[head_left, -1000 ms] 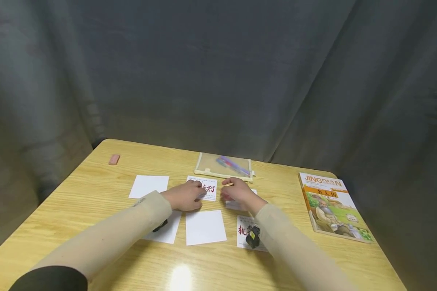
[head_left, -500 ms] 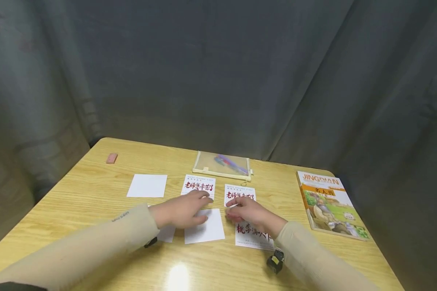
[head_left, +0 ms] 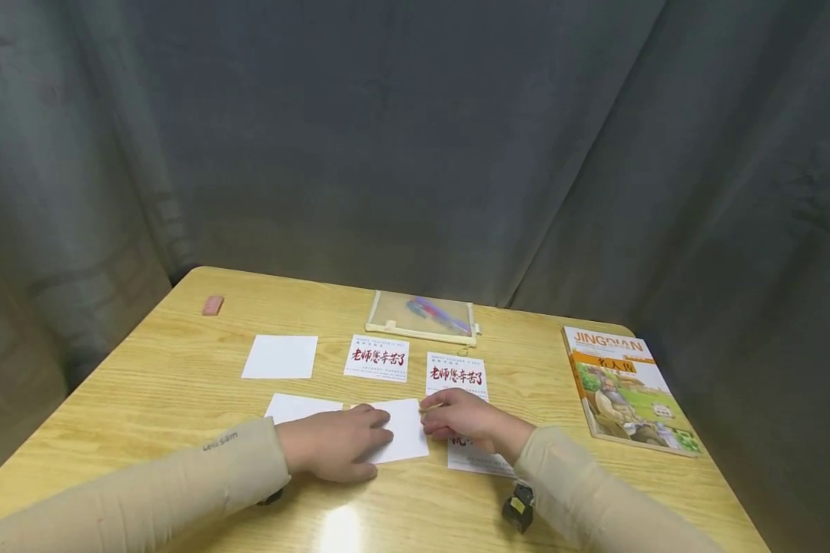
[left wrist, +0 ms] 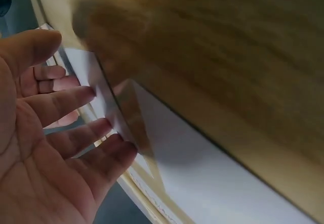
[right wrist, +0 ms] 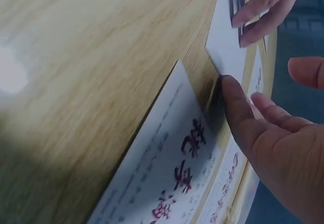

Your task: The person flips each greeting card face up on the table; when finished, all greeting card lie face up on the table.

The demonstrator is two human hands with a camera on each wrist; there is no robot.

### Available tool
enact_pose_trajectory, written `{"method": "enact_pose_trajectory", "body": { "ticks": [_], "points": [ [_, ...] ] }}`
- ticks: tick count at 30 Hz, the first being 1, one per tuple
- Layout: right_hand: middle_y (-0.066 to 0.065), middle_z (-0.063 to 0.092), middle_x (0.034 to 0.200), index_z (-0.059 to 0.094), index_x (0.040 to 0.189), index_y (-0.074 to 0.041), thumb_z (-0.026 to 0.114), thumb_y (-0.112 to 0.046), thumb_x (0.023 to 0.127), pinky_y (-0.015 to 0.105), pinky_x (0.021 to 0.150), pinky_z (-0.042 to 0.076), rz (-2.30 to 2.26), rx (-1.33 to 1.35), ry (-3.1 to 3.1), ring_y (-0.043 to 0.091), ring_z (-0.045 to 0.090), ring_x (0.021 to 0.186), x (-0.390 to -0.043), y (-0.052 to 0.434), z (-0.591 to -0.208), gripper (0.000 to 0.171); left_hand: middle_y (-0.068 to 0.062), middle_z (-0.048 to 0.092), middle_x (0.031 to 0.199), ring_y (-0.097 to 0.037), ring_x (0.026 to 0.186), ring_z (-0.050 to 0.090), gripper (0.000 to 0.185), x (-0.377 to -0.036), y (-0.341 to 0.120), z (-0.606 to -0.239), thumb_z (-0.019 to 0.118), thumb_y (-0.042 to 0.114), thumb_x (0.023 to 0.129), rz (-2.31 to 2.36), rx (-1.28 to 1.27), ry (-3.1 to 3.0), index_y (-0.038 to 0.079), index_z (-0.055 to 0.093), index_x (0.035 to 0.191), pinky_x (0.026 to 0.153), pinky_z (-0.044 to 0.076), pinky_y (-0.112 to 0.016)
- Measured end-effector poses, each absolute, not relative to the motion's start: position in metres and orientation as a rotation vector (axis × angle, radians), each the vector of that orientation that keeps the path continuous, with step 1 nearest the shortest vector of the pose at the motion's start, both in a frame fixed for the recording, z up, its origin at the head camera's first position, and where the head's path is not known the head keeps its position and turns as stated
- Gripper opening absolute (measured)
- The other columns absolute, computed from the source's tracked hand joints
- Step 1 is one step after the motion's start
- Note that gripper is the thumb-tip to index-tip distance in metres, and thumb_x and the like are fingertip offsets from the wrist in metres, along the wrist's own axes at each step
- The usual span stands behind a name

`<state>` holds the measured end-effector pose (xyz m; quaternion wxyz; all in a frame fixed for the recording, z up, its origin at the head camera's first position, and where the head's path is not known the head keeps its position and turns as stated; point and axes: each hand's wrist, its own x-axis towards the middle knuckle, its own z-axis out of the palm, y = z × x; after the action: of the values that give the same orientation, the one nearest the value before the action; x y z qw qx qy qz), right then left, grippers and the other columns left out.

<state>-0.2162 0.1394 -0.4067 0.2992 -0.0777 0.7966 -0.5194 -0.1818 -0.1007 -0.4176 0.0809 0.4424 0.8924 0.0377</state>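
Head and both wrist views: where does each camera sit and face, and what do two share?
Head: worn on the head, facing forward and down at the table; both sleeves, left hand and right hand show.
Left wrist: worn there, facing past the left hand, large at left, to blank cards.
Right wrist: worn there, facing past the right hand, large at right, to a printed card.
Shared: head and right wrist both show the two hands and the blank card between them.

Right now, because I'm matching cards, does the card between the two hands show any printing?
No, in the head view the card between the left hand and the right hand shows only plain white.
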Motion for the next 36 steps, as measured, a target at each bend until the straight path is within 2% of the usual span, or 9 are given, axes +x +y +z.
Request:
{"method": "enact_pose_trajectory", "body": {
  "ticks": [5, 8, 16, 24, 31, 36],
  "points": [
    [0.011, 0.068, 0.093, 0.056, 0.120, 0.010, 0.060, -0.008, 0.091, 0.033, 0.077, 0.055, -1.454, -0.179, 2.067, 0.018, 0.066, 0.085, -0.220, 0.139, -0.407, 0.034, -0.010, 0.052, 0.133, -0.024, 0.122, 0.050, 0.048, -0.184, -0.100, -0.417, 0.062, 0.039, 0.089, 0.170, 1.292, 2.687, 0.009, 0.060, 0.127, 0.100, 0.044, -0.036],
    [0.013, 0.068, 0.091, 0.053, 0.121, 0.012, 0.059, -0.005, 0.091, 0.033, 0.078, 0.056, -1.576, -0.113, 1.984, 0.018, 0.067, 0.083, -0.222, 0.139, -0.408, 0.035, -0.010, 0.052, 0.133, -0.023, 0.122, 0.050, 0.049, -0.185, -0.100, -0.415, 0.063, 0.037, 0.089, 0.230, 1.260, 2.688, 0.008, 0.059, 0.129, 0.099, 0.044, -0.037],
    [0.013, 0.061, 0.093, 0.054, 0.115, 0.010, 0.058, -0.002, 0.088, 0.034, 0.077, 0.055, -1.501, -0.154, 2.144, 0.018, 0.064, 0.083, -0.216, 0.135, -0.410, 0.030, -0.009, 0.053, 0.129, -0.022, 0.119, 0.051, 0.046, -0.183, -0.099, -0.418, 0.065, 0.032, 0.087, 0.314, 1.235, 2.698, 0.009, 0.060, 0.126, 0.098, 0.045, -0.036],
    [0.013, 0.062, 0.096, 0.057, 0.116, 0.007, 0.059, -0.006, 0.092, 0.033, 0.076, 0.055, -1.379, -0.099, 2.073, 0.017, 0.064, 0.082, -0.204, 0.139, -0.407, 0.027, -0.007, 0.053, 0.130, -0.020, 0.120, 0.051, 0.046, -0.174, -0.097, -0.428, 0.066, 0.035, 0.087, 0.321, 1.203, 2.656, 0.011, 0.061, 0.125, 0.097, 0.046, -0.035],
    [0.009, 0.066, 0.090, 0.057, 0.114, 0.007, 0.059, -0.007, 0.091, 0.031, 0.073, 0.055, -1.444, -0.086, 2.029, 0.014, 0.064, 0.080, -0.207, 0.140, -0.410, 0.028, -0.007, 0.052, 0.131, -0.020, 0.121, 0.050, 0.047, -0.176, -0.096, -0.428, 0.065, 0.036, 0.087, 0.332, 1.200, 2.664, 0.011, 0.060, 0.126, 0.098, 0.045, -0.033],
    [0.012, 0.066, 0.088, 0.054, 0.111, 0.007, 0.060, -0.004, 0.090, 0.028, 0.072, 0.056, -1.628, -0.051, 1.998, 0.015, 0.066, 0.076, -0.209, 0.137, -0.417, 0.025, -0.005, 0.053, 0.126, -0.017, 0.115, 0.052, 0.047, -0.178, -0.098, -0.424, 0.066, 0.032, 0.086, 0.377, 1.224, 2.694, 0.008, 0.059, 0.126, 0.096, 0.046, -0.032]
  ]
}}
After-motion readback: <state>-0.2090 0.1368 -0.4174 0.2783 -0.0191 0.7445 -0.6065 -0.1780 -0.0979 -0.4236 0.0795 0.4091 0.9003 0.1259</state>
